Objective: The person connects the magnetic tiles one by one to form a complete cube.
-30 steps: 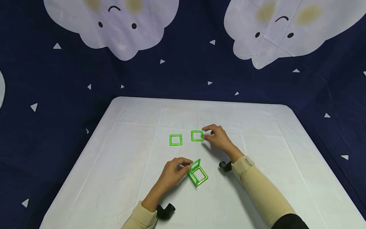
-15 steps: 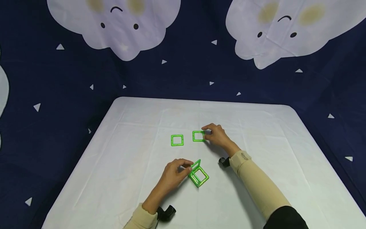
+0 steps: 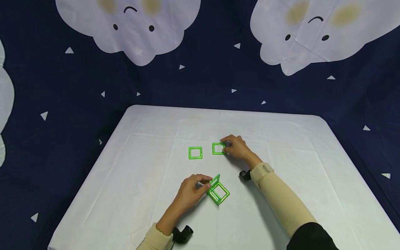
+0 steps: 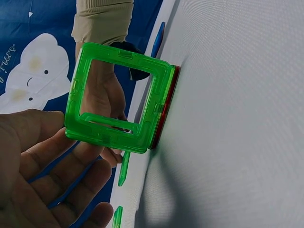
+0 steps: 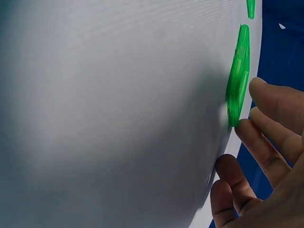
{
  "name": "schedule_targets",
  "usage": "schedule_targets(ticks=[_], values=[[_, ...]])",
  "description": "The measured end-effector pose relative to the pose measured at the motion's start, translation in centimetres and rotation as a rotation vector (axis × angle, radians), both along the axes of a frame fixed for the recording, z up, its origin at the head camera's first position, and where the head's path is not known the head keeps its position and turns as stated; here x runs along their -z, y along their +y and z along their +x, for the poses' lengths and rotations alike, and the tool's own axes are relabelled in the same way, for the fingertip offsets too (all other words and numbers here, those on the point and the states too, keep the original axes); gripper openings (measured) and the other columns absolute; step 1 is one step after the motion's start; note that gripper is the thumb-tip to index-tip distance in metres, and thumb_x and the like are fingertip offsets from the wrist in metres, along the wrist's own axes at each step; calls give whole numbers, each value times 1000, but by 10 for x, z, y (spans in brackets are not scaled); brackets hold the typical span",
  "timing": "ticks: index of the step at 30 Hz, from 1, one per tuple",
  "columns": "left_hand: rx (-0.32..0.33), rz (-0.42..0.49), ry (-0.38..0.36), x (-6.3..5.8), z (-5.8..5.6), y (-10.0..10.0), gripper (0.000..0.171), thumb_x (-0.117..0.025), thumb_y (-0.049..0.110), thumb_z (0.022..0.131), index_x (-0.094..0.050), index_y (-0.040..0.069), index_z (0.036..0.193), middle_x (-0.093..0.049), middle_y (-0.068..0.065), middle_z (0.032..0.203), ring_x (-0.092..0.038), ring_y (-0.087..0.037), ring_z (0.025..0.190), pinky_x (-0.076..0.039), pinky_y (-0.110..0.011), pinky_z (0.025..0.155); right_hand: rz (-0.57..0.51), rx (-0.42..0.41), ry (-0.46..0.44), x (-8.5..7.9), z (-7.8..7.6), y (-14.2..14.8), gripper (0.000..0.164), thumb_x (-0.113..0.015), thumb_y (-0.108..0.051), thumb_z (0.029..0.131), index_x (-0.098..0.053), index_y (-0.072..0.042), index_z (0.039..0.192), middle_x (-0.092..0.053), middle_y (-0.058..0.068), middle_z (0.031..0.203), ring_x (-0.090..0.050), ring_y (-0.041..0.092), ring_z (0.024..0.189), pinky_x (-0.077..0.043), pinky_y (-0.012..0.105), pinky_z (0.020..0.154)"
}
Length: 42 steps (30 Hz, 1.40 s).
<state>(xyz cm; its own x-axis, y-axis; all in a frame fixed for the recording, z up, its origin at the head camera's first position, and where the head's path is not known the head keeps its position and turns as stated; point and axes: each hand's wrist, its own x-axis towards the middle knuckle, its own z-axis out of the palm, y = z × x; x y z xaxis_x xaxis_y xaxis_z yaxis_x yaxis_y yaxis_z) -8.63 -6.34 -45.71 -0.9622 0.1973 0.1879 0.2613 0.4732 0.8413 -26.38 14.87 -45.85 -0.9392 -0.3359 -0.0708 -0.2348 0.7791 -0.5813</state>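
Observation:
In the head view my left hand (image 3: 190, 189) pinches a corner of a small build of green square magnetic tiles (image 3: 221, 192), where one frame lies flat and others stand up from it. The left wrist view shows a standing frame (image 4: 124, 55) close up, the thumb at its corner and a red strip (image 4: 164, 111) along its base. Farther back, my right hand (image 3: 238, 147) grips the right edge of a flat green square tile (image 3: 214, 148), thumb and index finger at its two right corners. Seen edge-on from the right wrist, that tile (image 5: 238, 76) lies against the fingertips.
Another green square tile (image 3: 195, 157) lies flat to the left of the one at my right hand. All rests on a white-covered table (image 3: 140, 146). A dark blue cloth (image 3: 203, 83) with printed clouds hangs behind. Black wrist cameras (image 3: 183, 234) jut from both cuffs.
My right hand has shifted slightly left onto the tile's right edge. The left hand keeps its hold on the tile build. The whole head view has drifted a little to the right.

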Motion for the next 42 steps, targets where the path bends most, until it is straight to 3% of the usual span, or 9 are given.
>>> schedule_targets(ticks=[12,20,29,42], values=[[-5,-12,8,-1,1,1,18,-69,18,84,-72,16,102,-72,3,90,-63,-14,89,-46,-30,78,35,-10,10,1,-2,2,43,-68,-17,82,-62,-15,125,-56,10,133,-45,29,105,-36,47,94],[-5,-7,28,0,1,1,17,-69,17,84,-72,16,101,-72,3,89,-62,-14,88,-47,-32,79,107,-75,47,1,-2,2,45,-66,-17,84,-60,-14,128,-54,11,131,-45,32,105,-34,51,95],[-9,-15,28,0,0,1,17,-69,18,84,-72,17,101,-72,3,90,-62,-14,88,-46,-32,77,161,-92,45,4,-5,0,42,-64,-19,87,-59,-17,129,-53,10,129,-44,32,108,-34,51,95],[-10,-27,5,0,0,1,17,-68,19,85,-72,17,102,-72,3,92,-62,-15,88,-43,-24,73,110,-81,37,4,-4,-1,40,-65,-17,85,-62,-13,124,-53,13,128,-43,32,107,-33,51,97]])
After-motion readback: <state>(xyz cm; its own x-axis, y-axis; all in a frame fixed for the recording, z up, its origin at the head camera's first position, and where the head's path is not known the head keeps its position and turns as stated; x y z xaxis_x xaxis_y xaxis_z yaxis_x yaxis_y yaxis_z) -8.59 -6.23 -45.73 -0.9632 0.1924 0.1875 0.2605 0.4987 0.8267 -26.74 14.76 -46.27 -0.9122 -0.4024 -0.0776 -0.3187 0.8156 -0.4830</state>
